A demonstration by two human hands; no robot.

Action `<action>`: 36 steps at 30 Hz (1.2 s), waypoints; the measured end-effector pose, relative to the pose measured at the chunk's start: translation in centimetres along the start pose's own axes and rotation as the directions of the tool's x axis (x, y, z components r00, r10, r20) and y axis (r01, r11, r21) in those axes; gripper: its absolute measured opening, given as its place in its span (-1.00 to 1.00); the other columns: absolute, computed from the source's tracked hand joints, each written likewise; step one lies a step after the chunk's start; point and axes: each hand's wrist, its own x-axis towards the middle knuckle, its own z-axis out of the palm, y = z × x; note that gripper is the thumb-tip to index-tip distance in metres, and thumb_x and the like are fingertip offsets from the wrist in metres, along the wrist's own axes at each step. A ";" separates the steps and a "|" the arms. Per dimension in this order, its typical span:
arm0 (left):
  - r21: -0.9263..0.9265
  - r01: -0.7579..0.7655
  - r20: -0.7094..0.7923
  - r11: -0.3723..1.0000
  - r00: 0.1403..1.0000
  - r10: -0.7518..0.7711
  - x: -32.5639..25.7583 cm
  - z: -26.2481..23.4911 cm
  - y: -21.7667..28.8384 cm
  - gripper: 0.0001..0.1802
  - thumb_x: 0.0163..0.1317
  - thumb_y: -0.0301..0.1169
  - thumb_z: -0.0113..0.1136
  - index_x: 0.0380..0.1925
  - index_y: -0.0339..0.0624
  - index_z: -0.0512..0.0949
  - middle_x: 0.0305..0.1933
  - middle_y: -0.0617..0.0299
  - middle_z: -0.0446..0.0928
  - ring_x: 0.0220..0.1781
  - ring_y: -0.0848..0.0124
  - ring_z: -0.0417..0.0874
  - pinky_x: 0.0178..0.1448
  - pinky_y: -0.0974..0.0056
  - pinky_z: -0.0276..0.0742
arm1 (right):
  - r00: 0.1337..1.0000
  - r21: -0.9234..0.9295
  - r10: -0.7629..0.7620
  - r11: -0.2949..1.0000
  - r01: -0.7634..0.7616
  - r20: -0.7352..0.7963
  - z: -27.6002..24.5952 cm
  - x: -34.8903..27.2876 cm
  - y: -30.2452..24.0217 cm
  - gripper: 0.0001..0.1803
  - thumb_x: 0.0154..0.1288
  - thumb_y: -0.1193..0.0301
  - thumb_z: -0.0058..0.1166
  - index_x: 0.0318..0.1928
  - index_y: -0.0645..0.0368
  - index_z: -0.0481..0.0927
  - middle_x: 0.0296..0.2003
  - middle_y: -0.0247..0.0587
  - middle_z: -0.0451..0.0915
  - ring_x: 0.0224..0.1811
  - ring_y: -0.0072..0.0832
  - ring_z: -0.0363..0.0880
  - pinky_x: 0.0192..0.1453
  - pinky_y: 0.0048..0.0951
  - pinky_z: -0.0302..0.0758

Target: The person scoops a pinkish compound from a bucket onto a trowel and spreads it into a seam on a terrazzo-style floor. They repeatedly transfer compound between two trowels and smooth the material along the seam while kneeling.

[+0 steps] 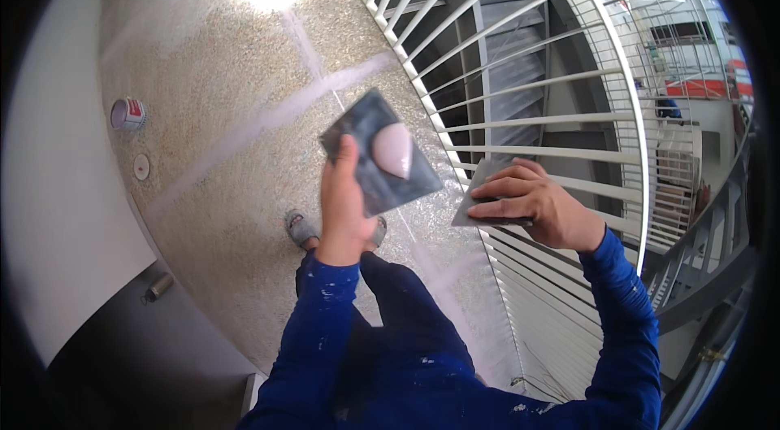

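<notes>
While gripping a dark square board (380,152) from its lower left corner, left hand (341,201) closed, thumb laid across the top face, fingers hidden beneath. Board held roughly level above the floor, tilted slightly toward the railing. Rests on board: one lump of pale pinkish-white putty (394,149), rounded at the bottom and pointed at the top, just right of the thumb tip, not touching it.

Right hand (532,202) closed on a flat grey scraper blade (479,190), fingers spread over its upper face, thumb side not visible. Blade edge points left, toward the board; near it, apart from it. Contact between blade and the rail behind: cannot tell.

Both forearms in blue sleeves (621,308) flecked with white spots. Below the board, dark trousers and a grey sandal (301,227) on speckled terrazzo floor (236,89), crossed by pale streaks.

Right of both hands: white metal railing (536,117) of many thin bars, stairwell visible beyond. Far left, against the white wall (57,186): small open can (127,114) lying on its side, round lid (141,167) just below it, small dark cylinder (158,287) lower down.
</notes>
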 end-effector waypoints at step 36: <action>0.295 -0.454 -0.549 0.841 0.640 0.538 8.1 -72.8 -4.4 -0.62 0.57 -0.15 -0.11 -0.14 -0.24 0.53 -0.37 0.17 0.59 -0.55 0.42 0.58 -0.67 0.40 0.50 | 0.970 -0.664 0.243 0.722 -0.193 -0.017 33.6 66.8 57.7 -0.17 0.13 0.73 -0.25 0.42 -0.17 0.38 0.23 0.14 0.49 0.24 0.02 0.50 0.34 -0.17 0.41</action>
